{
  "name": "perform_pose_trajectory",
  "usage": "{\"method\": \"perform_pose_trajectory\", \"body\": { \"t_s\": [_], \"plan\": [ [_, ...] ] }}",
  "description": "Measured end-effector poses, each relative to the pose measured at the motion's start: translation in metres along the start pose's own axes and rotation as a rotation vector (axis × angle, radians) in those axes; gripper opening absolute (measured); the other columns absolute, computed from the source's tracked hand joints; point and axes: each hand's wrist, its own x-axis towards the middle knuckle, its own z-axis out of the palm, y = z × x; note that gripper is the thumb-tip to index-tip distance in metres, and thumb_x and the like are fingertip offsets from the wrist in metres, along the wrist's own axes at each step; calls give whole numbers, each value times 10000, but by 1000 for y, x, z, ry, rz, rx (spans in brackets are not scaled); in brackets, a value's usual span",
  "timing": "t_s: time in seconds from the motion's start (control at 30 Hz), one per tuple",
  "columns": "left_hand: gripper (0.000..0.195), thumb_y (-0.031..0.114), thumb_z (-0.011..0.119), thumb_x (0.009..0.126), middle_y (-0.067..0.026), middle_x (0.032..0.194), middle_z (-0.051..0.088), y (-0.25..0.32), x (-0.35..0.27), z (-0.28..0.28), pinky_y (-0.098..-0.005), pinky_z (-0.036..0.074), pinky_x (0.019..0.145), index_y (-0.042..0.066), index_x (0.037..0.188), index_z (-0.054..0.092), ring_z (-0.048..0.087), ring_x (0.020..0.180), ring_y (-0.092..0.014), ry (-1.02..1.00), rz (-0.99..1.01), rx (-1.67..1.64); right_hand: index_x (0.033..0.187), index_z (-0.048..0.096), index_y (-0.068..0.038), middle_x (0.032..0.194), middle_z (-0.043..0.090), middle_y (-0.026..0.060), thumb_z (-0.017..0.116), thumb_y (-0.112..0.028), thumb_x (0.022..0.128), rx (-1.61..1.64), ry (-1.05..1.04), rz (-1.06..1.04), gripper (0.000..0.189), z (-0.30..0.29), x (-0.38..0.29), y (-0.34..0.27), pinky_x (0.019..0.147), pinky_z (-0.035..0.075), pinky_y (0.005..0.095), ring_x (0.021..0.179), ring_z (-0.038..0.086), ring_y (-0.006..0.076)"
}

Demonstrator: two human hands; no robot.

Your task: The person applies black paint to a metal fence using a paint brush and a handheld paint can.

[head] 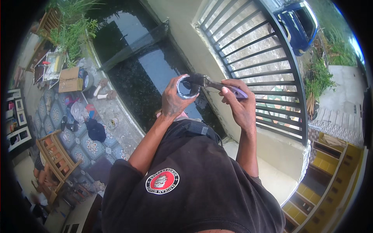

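Note:
My left hand is closed around a small round cup with a pale, paint-smeared rim and dark contents. In my right hand is a paintbrush, held by its purple-ended handle between thumb and fingers. Its dark bristles lie at the cup's right rim; whether they touch it I cannot tell. Just right of my hands rises a metal railing of dark bars on a cream wall.
Dark water in a walled pool lies below and ahead. At left, a cardboard box, clothes and a wooden chair stand or lie about a patterned floor. A person sits at lower left. A blue car is beyond the railing.

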Motion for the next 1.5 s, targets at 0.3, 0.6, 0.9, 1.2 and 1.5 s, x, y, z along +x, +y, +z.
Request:
{"method": "perform_pose_trajectory", "body": {
  "t_s": [0.3, 0.6, 0.9, 1.2, 1.5],
  "plan": [
    [650, 163, 915, 682, -150, 1154, 658, 0, -6, 3, -397, 556, 914, 15, 1238, 612, 680, 1058, -308, -7, 46, 1, 1150, 652, -11, 835, 684, 62, 688, -130, 962, 327, 146, 10, 224, 0, -13, 5, 644, 482, 238, 701, 606, 86],
    [614, 176, 914, 667, -126, 1131, 689, 7, 0, 5, -393, 569, 887, 46, 1194, 629, 690, 1030, -313, -5, 129, -10, 1063, 672, -7, 824, 724, 74, 774, -203, 907, 40, 85, 84, 271, 17, -8, 19, 688, 526, 282, 772, 664, 107],
    [615, 159, 912, 661, -119, 1135, 689, 21, -10, 13, -388, 573, 886, 47, 1196, 630, 689, 1034, -309, 25, 144, -56, 1118, 726, -69, 625, 629, 89, 829, -313, 847, -345, 27, -141, 379, 25, 1, 20, 548, 465, 301, 563, 569, 99],
    [613, 169, 915, 654, -136, 1096, 689, 16, -41, 3, -373, 584, 868, 37, 1182, 635, 710, 993, -290, 212, 36, -160, 1381, 528, 49, 656, 530, -3, 383, -539, 1056, 177, 51, -174, 687, -2, 5, 92, 542, 379, 231, 577, 464, 77],
    [725, 148, 902, 627, -148, 1202, 649, 4, -90, -17, -379, 540, 985, 21, 1264, 581, 674, 1098, -292, 318, -53, -101, 1281, 613, 2, 662, 582, 54, 375, -440, 1097, -280, -240, 232, 535, 16, -14, 236, 536, 455, 265, 564, 549, 115]
  ]
}}
